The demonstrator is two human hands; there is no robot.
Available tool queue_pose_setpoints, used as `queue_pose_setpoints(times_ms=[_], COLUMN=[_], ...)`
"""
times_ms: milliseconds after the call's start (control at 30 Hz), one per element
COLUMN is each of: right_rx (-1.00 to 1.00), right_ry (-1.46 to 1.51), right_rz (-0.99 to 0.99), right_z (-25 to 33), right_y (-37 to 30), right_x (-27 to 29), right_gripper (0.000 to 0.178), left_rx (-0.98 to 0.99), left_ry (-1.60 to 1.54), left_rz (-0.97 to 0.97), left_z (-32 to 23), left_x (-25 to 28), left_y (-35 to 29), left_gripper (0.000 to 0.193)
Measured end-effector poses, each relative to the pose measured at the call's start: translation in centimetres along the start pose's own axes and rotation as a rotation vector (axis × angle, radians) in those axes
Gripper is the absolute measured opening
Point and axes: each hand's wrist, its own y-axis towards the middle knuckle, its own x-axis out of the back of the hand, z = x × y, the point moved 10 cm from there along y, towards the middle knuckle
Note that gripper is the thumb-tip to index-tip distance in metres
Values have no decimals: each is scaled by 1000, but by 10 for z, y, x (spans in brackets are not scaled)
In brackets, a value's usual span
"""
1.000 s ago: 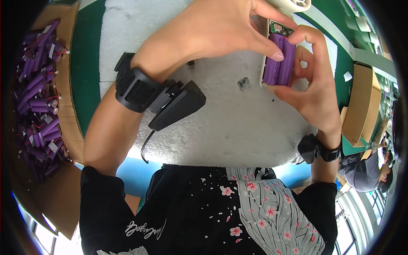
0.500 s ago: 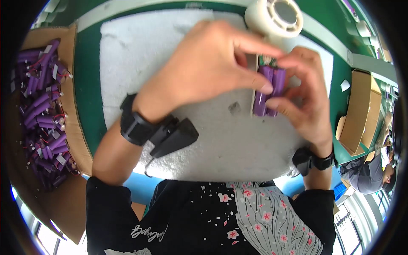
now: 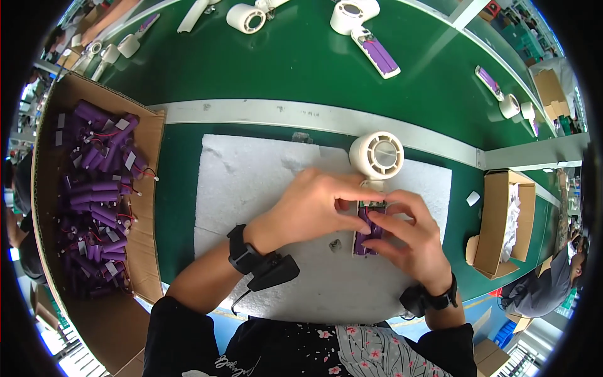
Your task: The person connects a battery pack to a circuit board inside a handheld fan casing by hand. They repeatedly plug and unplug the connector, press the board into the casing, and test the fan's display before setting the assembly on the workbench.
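Observation:
A white handheld fan [image 3: 383,155] lies on the pale mat [image 3: 289,270], its round head away from me. Its handle is open, with a purple battery pack [image 3: 367,241] inside and a bit of green circuit board [image 3: 375,203] above. My left hand [image 3: 311,208] reaches in from the left, thumb pressed on the cells and fingers bent over the board end. From the right, my right hand [image 3: 409,237] grips the handle, thumb and fingers against the pack's right side. Both hands are closed; their fingertips partly hide the board and any wires there.
At left stands a cardboard box [image 3: 146,232] of purple battery packs with red wires. An open carton [image 3: 496,223] with white packing sits at right. Beyond the white rail [image 3: 251,113], more fans lie on the green table, one open fan [image 3: 377,53] showing purple cells. A small dark scrap [image 3: 335,245] lies nearby.
The view has swung up and back, bringing the far table and more fans into sight. Both hands stay at the fan handle, with the right fingers now lower over the battery pack.

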Motion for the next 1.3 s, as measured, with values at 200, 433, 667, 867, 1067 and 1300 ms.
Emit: queue_pose_setpoints(times_ms=[200,433,667,867,1067,1300], right_rx=[0,-2,-219,-216,-17,288], right_ry=[-125,-234,-448,-820,-555,-766], right_rz=[62,-2,-304,-458,-111,-166], right_z=[22,15,-48,-58,-42,-47], right_y=[2,0,15,78,199,325], right_x=[-2,-9,46,109,34,-7], right_gripper=[63,76,64,52,54,58], left_rx=[-28,-61,-85,-124,-190,-132], left_ry=[-20,-49,-94,14,-37,4], left_rz=[-6,-109,-248,-284,-488,-645], left_z=[-1,-6,1,2,-1,-1], left_x=[3,8,15,14,42,53], left_y=[-1,-3,3,-1,-10,-14], left_gripper=[54,62,53,36,14,49])
